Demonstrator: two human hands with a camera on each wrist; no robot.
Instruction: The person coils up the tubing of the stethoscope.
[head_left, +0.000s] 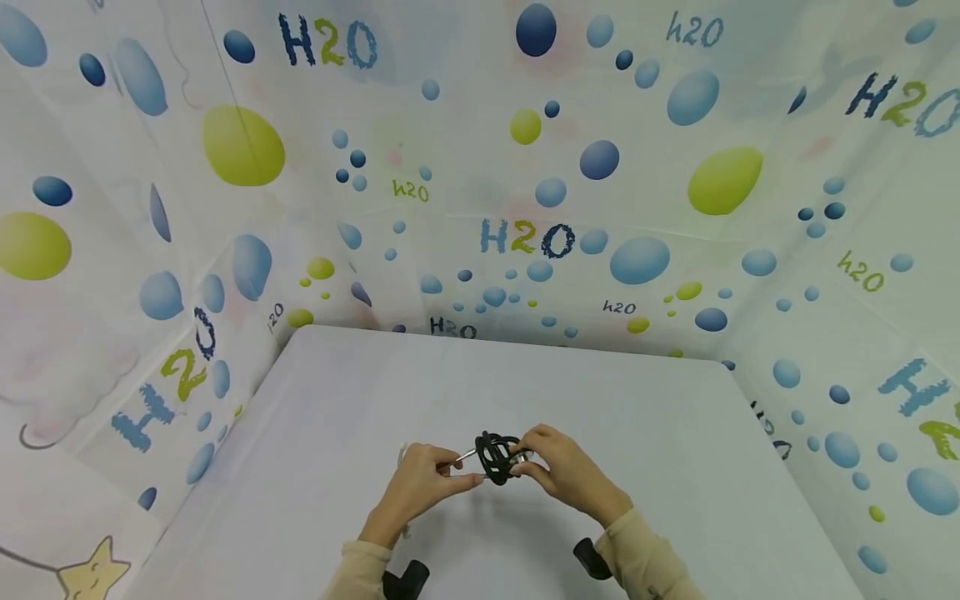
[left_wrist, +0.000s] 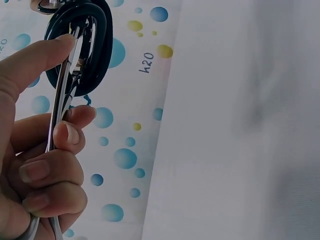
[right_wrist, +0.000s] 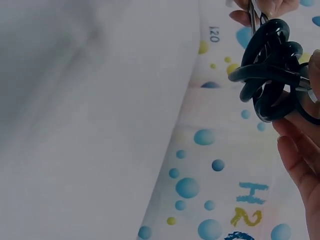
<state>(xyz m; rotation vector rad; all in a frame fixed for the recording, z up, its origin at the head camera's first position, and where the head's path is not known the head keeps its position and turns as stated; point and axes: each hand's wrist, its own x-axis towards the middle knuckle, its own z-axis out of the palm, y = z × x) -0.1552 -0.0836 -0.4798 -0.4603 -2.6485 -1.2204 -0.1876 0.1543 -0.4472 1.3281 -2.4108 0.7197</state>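
Note:
A stethoscope (head_left: 495,460) with its black tubing wound into a bundle is held up over the white table, between both hands. My left hand (head_left: 426,482) grips its two metal ear tubes (left_wrist: 61,95), the fingers curled round them and the thumb pressed along one near the coil. On the other side, my right hand (head_left: 567,477) pinches the metal chest piece end (right_wrist: 306,90) between thumb and fingers, right at the tubing. The black loops (right_wrist: 270,74) cross over one another in the right wrist view. Part of the chest piece is hidden by the right fingers.
Below the hands spreads a white table (head_left: 360,392). A white cloth backdrop (head_left: 465,150) printed with blue and green bubbles and H2O lettering rises behind and at both sides. Black wrist mounts (head_left: 408,581) sit by the sleeves.

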